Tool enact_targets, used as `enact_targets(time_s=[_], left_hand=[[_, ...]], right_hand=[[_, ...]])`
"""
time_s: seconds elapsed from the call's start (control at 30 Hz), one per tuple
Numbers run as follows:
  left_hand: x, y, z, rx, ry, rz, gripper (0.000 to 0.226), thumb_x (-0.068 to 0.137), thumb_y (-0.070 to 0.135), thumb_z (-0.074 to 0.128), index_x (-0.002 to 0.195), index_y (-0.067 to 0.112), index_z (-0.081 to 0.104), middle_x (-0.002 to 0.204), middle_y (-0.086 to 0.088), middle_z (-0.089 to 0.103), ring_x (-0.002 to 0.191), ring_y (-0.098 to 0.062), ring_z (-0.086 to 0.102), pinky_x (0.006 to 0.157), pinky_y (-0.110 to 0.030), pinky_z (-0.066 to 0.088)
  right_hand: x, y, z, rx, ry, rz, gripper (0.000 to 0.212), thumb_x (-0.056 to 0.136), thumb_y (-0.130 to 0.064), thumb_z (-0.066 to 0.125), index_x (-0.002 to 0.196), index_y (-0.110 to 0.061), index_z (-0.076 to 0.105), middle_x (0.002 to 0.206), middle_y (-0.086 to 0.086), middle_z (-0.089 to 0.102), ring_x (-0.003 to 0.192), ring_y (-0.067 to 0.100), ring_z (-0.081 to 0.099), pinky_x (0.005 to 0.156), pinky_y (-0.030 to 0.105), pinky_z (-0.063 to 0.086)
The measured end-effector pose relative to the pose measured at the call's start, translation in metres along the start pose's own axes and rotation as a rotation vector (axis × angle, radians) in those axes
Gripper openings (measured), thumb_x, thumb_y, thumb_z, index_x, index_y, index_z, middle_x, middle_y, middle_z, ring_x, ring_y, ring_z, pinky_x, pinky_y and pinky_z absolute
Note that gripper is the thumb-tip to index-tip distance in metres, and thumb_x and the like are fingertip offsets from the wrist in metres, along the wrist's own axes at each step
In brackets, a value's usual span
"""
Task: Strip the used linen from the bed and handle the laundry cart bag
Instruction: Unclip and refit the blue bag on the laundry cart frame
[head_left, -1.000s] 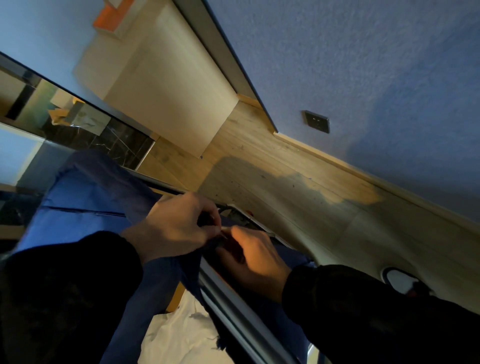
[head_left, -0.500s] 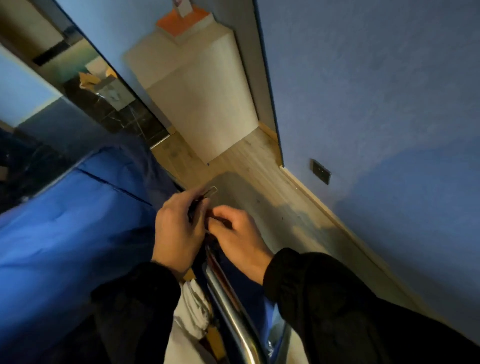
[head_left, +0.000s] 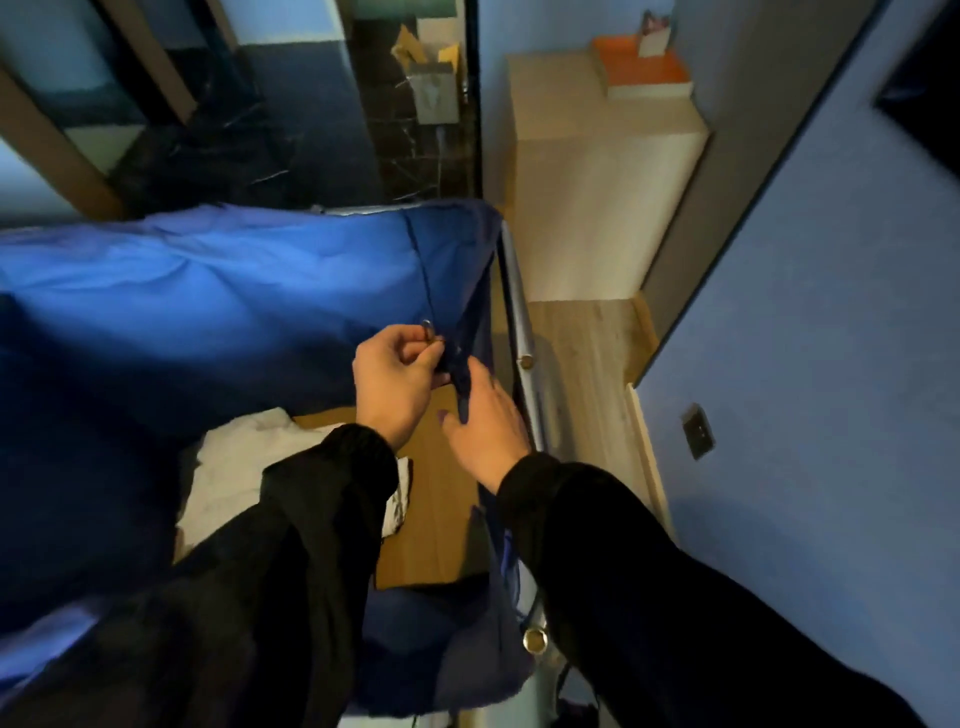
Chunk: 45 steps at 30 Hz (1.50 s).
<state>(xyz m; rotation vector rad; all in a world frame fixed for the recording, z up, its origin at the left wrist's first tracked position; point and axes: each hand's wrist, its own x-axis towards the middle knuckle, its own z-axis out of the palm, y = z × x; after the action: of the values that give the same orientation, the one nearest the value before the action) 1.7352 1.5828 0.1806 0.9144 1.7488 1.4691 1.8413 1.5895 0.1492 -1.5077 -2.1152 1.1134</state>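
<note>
The blue laundry cart bag (head_left: 218, 291) hangs from the cart's metal frame (head_left: 517, 312) and fills the left of the head view. My left hand (head_left: 397, 384) pinches the bag's dark edge beside a small metal ring (head_left: 427, 326). Just to its right, my right hand (head_left: 480, 421) touches the dark strap (head_left: 460, 358) that hangs from that corner, its fingers fairly straight. White used linen (head_left: 244, 467) lies inside the bag, below my left sleeve.
A pale wooden cabinet (head_left: 587, 171) with an orange-topped box (head_left: 644, 73) stands beyond the cart. A blue wall with a dark socket (head_left: 698, 431) runs along the right. Wooden floor (head_left: 587, 353) shows between cart and wall. Dark marble and a mirror lie at the back left.
The view has swung level, so the cart bag now shows from above. My hands have come slightly apart at the bag's corner; the right hand's fingers have straightened.
</note>
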Motion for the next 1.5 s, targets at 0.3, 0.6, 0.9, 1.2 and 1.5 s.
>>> enact_targets(time_s=[0.3,0.6,0.9,1.2,1.5], left_hand=[[0.002,-0.004,-0.039,0.141,-0.185,0.001,0.021,0.09,0.007,0.061,0.11,0.013,0.064,0.098,0.002,0.07,0.092,-0.006,0.066,0.088,-0.025,0.054],[-0.08,-0.032,-0.112,0.345,-0.552,-0.045,0.037,0.091,0.019,0.06,0.128,0.02,0.055,0.116,0.005,0.061,0.099,-0.009,0.06,0.089,-0.021,0.048],[-0.131,-0.041,-0.076,0.462,-0.69,0.048,0.018,0.089,0.024,0.062,0.105,0.02,0.067,0.088,0.005,0.066,0.08,-0.011,0.058,0.068,-0.014,0.04],[-0.176,-0.049,-0.056,0.902,-0.904,0.085,0.06,0.08,0.05,0.07,0.13,0.02,0.054,0.122,-0.003,0.063,0.105,-0.022,0.061,0.083,-0.032,0.049],[-0.196,-0.055,-0.051,1.337,-0.904,0.311,0.025,0.087,0.012,0.052,0.108,0.013,0.065,0.104,-0.015,0.068,0.099,-0.035,0.061,0.078,-0.036,0.045]], right_hand=[[0.043,-0.038,0.017,-0.168,0.135,0.182,0.026,0.096,-0.021,0.048,0.107,-0.005,0.064,0.109,0.022,0.063,0.104,0.04,0.057,0.08,0.039,0.044],[0.015,-0.027,-0.006,0.004,0.111,0.269,0.012,0.091,-0.005,0.058,0.095,-0.007,0.069,0.087,0.007,0.06,0.09,0.023,0.058,0.082,0.024,0.044],[-0.072,-0.022,-0.003,0.301,-0.058,0.395,0.013,0.094,0.0,0.051,0.102,-0.001,0.061,0.089,0.016,0.062,0.066,0.016,0.057,0.057,0.026,0.043],[-0.152,0.012,-0.017,0.144,-0.011,0.294,0.017,0.091,-0.01,0.059,0.103,-0.01,0.07,0.09,0.002,0.066,0.086,0.015,0.061,0.082,0.026,0.05],[-0.216,0.029,-0.001,0.219,0.097,0.339,0.021,0.088,-0.006,0.06,0.106,-0.007,0.071,0.102,0.009,0.071,0.094,0.02,0.063,0.086,0.022,0.045]])
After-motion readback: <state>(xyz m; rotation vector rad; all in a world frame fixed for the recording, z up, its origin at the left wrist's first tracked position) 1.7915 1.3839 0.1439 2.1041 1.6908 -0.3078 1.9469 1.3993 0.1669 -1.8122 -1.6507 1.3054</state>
